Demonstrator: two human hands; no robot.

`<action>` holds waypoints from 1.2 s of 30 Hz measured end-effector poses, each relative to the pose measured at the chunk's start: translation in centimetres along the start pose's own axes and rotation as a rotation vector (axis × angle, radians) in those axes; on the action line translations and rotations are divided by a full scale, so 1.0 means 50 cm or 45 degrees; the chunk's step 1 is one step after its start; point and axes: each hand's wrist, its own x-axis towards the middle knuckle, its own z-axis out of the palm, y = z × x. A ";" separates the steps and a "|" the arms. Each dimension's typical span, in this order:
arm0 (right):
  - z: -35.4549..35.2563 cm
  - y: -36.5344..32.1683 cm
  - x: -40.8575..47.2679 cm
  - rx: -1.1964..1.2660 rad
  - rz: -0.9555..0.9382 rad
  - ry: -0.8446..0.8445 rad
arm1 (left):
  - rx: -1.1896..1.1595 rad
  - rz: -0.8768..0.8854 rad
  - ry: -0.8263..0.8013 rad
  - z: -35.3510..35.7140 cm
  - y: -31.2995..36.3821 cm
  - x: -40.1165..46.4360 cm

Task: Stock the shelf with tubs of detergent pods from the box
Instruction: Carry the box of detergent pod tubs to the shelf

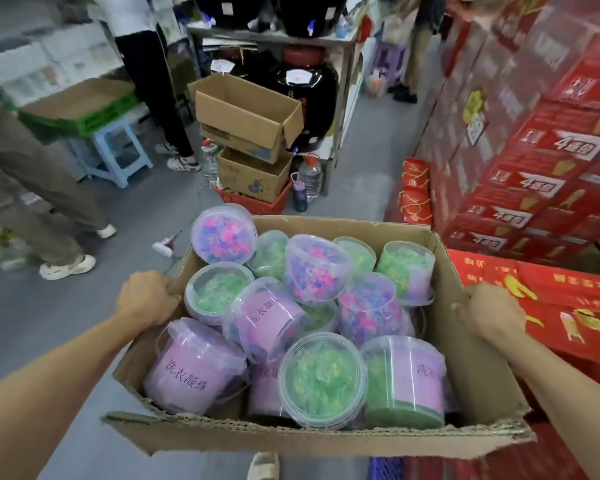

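Grey shop floor below: left hand and right hand fingers clench the box walls; soft cardboard (already creased) could buckle, spilling tubs lying between them.

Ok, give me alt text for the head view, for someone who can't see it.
Both hands, left and right, grip the side walls of an open cardboard box full of jumbled clear tubs of green or pink-blue pods. Red cartons are stacked on the right; people stand at left.

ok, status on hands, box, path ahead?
Left hand and right hand grip box sides. Tubs all inside, none shelved. Stacked cartons on the floor ahead.
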 end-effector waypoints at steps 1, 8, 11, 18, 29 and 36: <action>-0.006 -0.014 0.036 0.002 0.024 0.005 | 0.022 0.042 0.007 -0.011 0.022 0.052; -0.074 -0.104 0.279 0.054 0.130 0.061 | -0.021 0.126 0.013 -0.079 0.198 0.359; -0.095 -0.121 0.408 0.098 0.165 0.084 | -0.042 0.148 0.017 -0.093 0.294 0.478; -0.146 -0.141 0.739 0.082 0.141 0.098 | -0.058 0.145 0.029 -0.092 0.518 0.725; -0.223 -0.188 1.191 0.087 0.208 0.098 | -0.011 0.260 0.009 -0.096 0.823 1.139; -0.265 -0.233 1.472 0.113 0.332 0.113 | 0.025 0.403 0.000 -0.114 1.042 1.442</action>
